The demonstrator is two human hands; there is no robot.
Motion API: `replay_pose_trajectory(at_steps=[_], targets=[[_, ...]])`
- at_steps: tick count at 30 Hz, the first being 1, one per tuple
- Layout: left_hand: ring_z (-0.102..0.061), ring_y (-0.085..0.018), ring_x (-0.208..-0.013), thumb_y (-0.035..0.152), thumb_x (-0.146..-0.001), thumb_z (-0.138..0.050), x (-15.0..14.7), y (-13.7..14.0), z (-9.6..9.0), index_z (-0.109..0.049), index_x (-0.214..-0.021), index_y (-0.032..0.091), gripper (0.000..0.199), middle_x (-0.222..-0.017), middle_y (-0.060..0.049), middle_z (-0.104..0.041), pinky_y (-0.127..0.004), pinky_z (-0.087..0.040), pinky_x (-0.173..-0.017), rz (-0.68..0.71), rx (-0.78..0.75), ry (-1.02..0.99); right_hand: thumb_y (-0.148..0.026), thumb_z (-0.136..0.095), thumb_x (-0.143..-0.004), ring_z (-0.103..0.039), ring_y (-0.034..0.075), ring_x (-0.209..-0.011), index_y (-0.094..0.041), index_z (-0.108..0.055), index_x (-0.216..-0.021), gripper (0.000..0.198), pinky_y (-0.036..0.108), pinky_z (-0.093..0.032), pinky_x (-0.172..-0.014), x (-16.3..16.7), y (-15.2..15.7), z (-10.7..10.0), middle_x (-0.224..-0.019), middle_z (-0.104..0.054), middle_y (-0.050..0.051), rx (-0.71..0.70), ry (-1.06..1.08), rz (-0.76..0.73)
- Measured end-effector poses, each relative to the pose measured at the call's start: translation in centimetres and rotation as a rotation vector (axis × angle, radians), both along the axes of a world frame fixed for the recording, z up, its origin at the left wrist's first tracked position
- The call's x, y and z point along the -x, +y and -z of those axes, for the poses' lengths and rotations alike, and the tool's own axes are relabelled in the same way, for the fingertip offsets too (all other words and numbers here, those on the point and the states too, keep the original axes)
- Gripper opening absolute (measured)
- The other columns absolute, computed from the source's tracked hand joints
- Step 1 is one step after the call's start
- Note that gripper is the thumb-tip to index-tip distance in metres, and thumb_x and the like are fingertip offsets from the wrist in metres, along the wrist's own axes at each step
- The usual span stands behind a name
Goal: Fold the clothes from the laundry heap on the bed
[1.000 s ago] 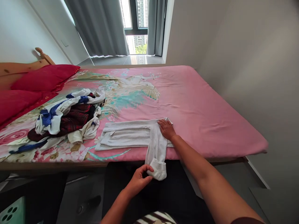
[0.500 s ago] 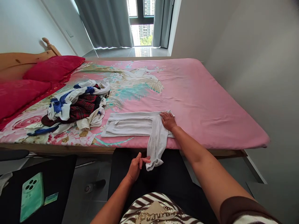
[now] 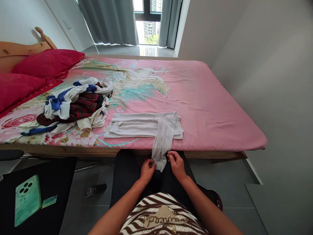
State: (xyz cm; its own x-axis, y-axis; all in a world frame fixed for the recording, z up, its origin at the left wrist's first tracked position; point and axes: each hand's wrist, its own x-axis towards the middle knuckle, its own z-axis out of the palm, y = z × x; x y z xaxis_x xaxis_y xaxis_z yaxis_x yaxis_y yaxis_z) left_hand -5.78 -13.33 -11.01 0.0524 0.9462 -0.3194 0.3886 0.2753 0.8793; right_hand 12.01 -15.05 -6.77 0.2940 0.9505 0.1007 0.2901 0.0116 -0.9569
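Observation:
A light grey long-sleeved shirt [image 3: 137, 128] lies folded into a flat strip along the bed's near edge. One sleeve [image 3: 163, 138] crosses the strip and hangs over the edge toward my lap. Low on the sleeve's left side, my left hand [image 3: 147, 171] is closed, pinching the cloth near the cuff. My right hand [image 3: 177, 165] is at the sleeve's right border, a little higher, with thumb and fingers pinched together on the edge. The fingertips hide the exact grip.
A heap of clothes [image 3: 78, 102] lies left on the pink bed [image 3: 205, 101], near red pillows [image 3: 49, 63]. At lower left, a black chair seat [image 3: 56, 173] bears a green phone [image 3: 28, 199] and a small card [image 3: 49, 201]. A dark bottle [image 3: 95, 190] lies on the floor.
My right hand has left the shirt's right end and come down to the sleeve. My left hand has closed at the sleeve's left side. The view has tilted slightly.

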Motion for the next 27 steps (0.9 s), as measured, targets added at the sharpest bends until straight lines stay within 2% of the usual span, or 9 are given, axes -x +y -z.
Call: replay_pose_trajectory(at_steps=[4,6,8,12,17,20,22,24,27], targets=[[-0.052,-0.028,-0.101,0.032,-0.063,-0.070,-0.9,0.3,0.0,-0.064,-0.086,0.018,0.028,-0.093,-0.007,-0.061,-0.040,-0.035,-0.092,0.086,-0.059,0.216,-0.034,-0.047,-0.085,-0.061,0.017,-0.079,-0.016,-0.062,-0.096,0.025,0.030,-0.049,-0.072,0.5,-2.0,1.5,-0.089,-0.066,0.006,0.051,-0.061,-0.019],[-0.049,-0.030,-0.105,0.030,-0.063,-0.070,-1.3,0.4,-0.2,-0.064,-0.080,0.019,0.021,-0.092,-0.007,-0.061,-0.041,-0.032,-0.094,0.117,-0.073,0.291,-0.034,-0.047,-0.084,-0.060,0.018,-0.077,-0.016,-0.063,-0.094,0.026,0.030,-0.049,-0.072,0.4,-1.6,1.6,-0.088,-0.066,0.006,0.056,-0.084,-0.035],[-0.049,-0.029,-0.103,0.026,-0.064,-0.068,-1.6,0.4,-0.4,-0.063,-0.070,0.019,0.011,-0.085,-0.006,-0.059,-0.039,-0.031,-0.093,0.098,-0.063,0.268,-0.034,-0.047,-0.084,-0.059,0.018,-0.077,-0.017,-0.063,-0.092,0.025,0.031,-0.048,-0.073,0.3,-1.2,1.6,-0.087,-0.066,0.006,0.073,-0.080,-0.043],[-0.051,-0.023,-0.086,0.024,-0.061,-0.065,-1.1,-0.2,-1.1,-0.058,-0.059,0.019,0.009,-0.069,-0.002,-0.054,-0.032,-0.035,-0.082,0.066,-0.032,0.115,-0.038,-0.050,-0.083,-0.059,0.020,-0.084,-0.018,-0.062,-0.096,0.026,0.033,-0.048,-0.078,0.1,-1.3,2.0,-0.092,-0.065,0.007,0.123,0.062,-0.020],[-0.045,-0.013,-0.055,0.036,-0.066,-0.055,0.1,-2.3,-4.3,-0.050,-0.062,0.018,0.018,-0.058,0.002,-0.048,-0.026,-0.037,-0.058,0.055,0.095,-0.203,-0.047,-0.062,-0.074,-0.059,0.021,-0.092,-0.020,-0.059,-0.100,0.037,0.034,-0.051,-0.076,-0.2,-1.4,0.7,-0.100,-0.063,0.007,0.229,0.507,0.075],[-0.044,-0.011,-0.052,0.031,-0.064,-0.058,0.6,-3.2,-6.9,-0.049,-0.065,0.017,0.017,-0.058,0.002,-0.050,-0.024,-0.036,-0.054,0.029,0.307,-0.699,-0.055,-0.058,-0.077,-0.062,0.023,-0.093,-0.021,-0.059,-0.107,0.045,0.037,-0.051,-0.076,0.2,-1.6,-1.5,-0.104,-0.065,0.008,0.426,0.881,-0.119],[-0.047,-0.011,-0.054,0.024,-0.059,-0.063,0.6,-3.5,-8.3,-0.052,-0.067,0.016,0.016,-0.060,0.001,-0.053,-0.024,-0.038,-0.055,0.017,0.431,-0.963,-0.057,-0.055,-0.080,-0.064,0.024,-0.090,-0.018,-0.062,-0.106,0.048,0.038,-0.051,-0.076,0.9,-2.0,-2.8,-0.101,-0.068,0.009,0.486,1.045,-0.262],[-0.050,-0.012,-0.056,0.024,-0.060,-0.064,0.4,-3.6,-9.2,-0.055,-0.071,0.015,0.017,-0.062,0.000,-0.056,-0.024,-0.040,-0.058,0.018,0.475,-1.018,-0.052,-0.063,-0.077,-0.065,0.023,-0.084,-0.015,-0.065,-0.100,0.044,0.036,-0.050,-0.076,1.7,-2.4,-4.0,-0.094,-0.070,0.009,0.435,1.070,-0.254],[-0.053,-0.014,-0.058,0.039,-0.071,-0.063,-0.1,-3.5,-9.7,-0.058,-0.077,0.016,0.024,-0.065,-0.001,-0.059,-0.027,-0.042,-0.059,0.040,0.483,-0.923,-0.042,-0.073,-0.070,-0.065,0.022,-0.077,-0.015,-0.064,-0.096,0.039,0.034,-0.050,-0.074,2.3,-2.9,-5.3,-0.087,-0.071,0.006,0.318,0.982,-0.120]])
